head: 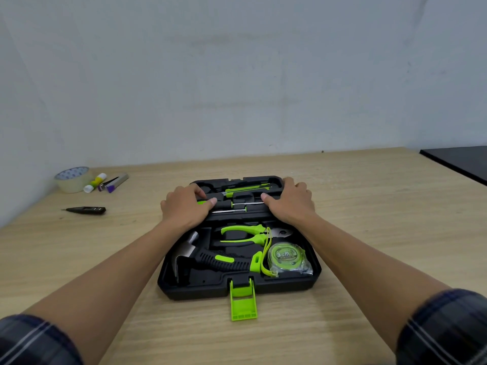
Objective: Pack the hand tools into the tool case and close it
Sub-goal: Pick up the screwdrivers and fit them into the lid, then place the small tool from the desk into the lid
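Our two hands, the left hand (184, 205) and right hand (290, 202), gripped the far lid of the one open tool case (238, 288) on the bench (369, 206). Inside lay one hammer (210, 256), one pliers (250, 234), one tape measure (286, 256).

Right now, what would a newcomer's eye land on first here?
The open black tool case in the middle of the wooden table, with a lime-green tape measure, pliers and a hammer seated in its near half. The left hand and right hand grip the far half, and a green latch hangs open at the front. A tape roll sits far left.
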`<state>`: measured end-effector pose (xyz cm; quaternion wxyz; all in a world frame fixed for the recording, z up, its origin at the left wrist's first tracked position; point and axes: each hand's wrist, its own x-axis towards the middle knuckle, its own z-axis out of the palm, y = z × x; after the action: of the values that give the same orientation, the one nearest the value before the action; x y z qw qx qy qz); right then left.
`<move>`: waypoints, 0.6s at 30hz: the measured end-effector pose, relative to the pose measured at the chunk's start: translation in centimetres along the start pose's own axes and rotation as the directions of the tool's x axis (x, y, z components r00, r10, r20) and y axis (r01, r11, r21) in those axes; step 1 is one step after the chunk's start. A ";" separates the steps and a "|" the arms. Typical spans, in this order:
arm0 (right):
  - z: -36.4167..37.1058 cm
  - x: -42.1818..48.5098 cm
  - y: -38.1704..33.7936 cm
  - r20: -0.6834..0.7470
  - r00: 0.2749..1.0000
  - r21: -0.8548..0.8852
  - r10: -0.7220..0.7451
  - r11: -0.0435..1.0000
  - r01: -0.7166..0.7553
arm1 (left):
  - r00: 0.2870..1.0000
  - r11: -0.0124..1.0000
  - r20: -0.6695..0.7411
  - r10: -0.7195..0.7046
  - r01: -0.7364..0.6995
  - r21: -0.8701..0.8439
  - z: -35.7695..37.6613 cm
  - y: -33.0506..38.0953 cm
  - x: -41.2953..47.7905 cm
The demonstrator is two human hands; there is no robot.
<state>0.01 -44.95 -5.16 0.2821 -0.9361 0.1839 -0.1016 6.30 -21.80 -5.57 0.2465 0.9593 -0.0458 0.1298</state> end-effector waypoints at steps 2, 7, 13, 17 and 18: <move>0.1 0.1 0.1 0.005 1.000 0.008 0.024 1.000 -0.024 | 1.000 1.000 0.001 -0.009 0.009 -0.009 0.1 -0.1 0.1; 0.1 0.2 -0.2 0.035 0.999 -0.031 0.025 0.999 -0.024 | 1.000 1.000 -0.008 -0.017 0.017 -0.002 0.1 -0.1 0.1; -0.5 -0.7 -0.6 -0.061 0.997 -0.099 -0.050 0.994 0.043 | 1.000 0.994 -0.009 -0.009 0.008 -0.107 -0.6 -0.4 -0.4; -0.8 -1.9 -3.9 -0.217 0.939 -0.213 -0.267 0.952 0.222 | 0.998 0.991 -0.064 -0.001 -0.008 -0.134 -2.5 -2.2 -1.3; -0.5 -2.2 -5.4 -0.205 0.925 -0.223 -0.319 0.936 0.273 | 0.997 0.992 -0.071 -0.010 0.001 -0.125 -3.3 -3.1 -1.5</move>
<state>-0.63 -40.15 -1.89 0.1484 -0.9567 0.0813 -0.2366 4.57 -17.47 -4.60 0.3077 0.9369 -0.0424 0.1603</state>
